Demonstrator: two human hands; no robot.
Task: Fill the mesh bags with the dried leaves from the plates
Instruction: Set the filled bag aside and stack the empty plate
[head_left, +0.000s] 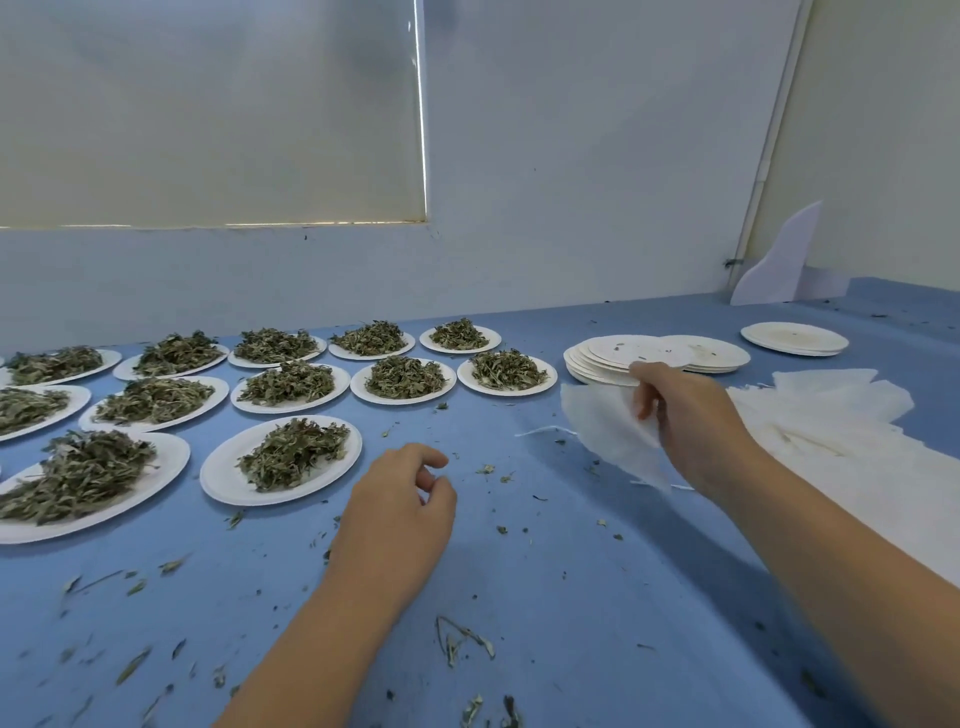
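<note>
— Right hand?
— I had it pinching one limp white mesh bag aloft, ready for filling.
— Left hand?
— Empty, fingers loosely curled, beside the nearest white paper plate of dried green leaves.

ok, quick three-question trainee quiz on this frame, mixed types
1. True or false: the right hand holds a mesh bag.
2. Which is nearest the left hand? A) the plate of leaves B) the empty plate stack C) the bag pile
3. Fill in: the left hand holds ____.

Key: 1 true; 2 A; 3 nothing
</note>
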